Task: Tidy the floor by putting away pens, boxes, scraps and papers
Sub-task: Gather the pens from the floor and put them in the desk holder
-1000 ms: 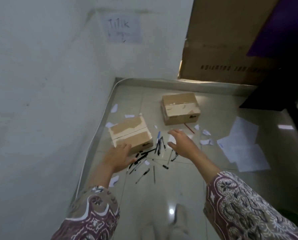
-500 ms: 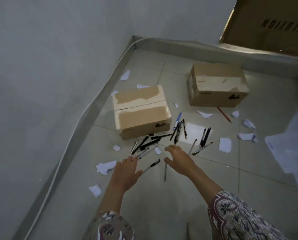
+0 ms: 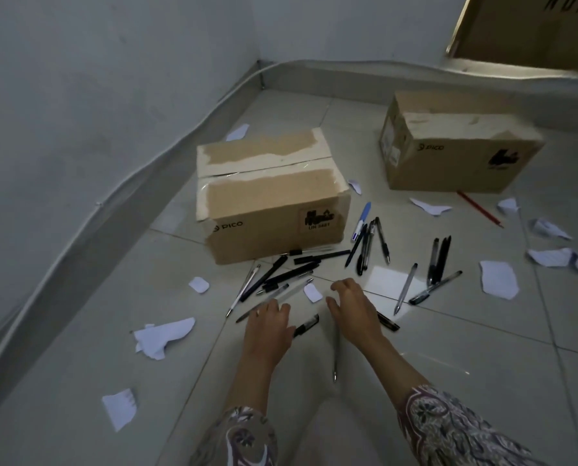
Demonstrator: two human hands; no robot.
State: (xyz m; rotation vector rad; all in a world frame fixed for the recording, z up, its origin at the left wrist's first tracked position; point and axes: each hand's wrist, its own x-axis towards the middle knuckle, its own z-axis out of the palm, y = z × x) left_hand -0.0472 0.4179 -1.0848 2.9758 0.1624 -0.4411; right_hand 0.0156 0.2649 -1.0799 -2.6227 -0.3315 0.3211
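Both hands have come lower and closer to the scattered pens since half a second ago, and the view has dipped nearer the floor. Now the left hand (image 3: 268, 327) is hovering with fingers loosely spread, gripping nothing, its fingertips just over a black pen (image 3: 306, 325) lying at its 3 o'clock. Beside it, the right hand (image 3: 354, 312) is arching over the tiles with fingers curved but apart, also holding nothing. Most of the pens (image 3: 280, 274) are lying in a loose fan at 12 o'clock from the hands, against the front of a taped PICO cardboard box (image 3: 270, 200). A second PICO box (image 3: 455, 142) is sitting at 2 o'clock, with a red pencil (image 3: 479, 208) by its base. Torn paper scraps (image 3: 163, 336) are lying all over the pale tiled floor (image 3: 448, 358), which is meeting grey walls (image 3: 79, 95) at a corner at 12 o'clock.
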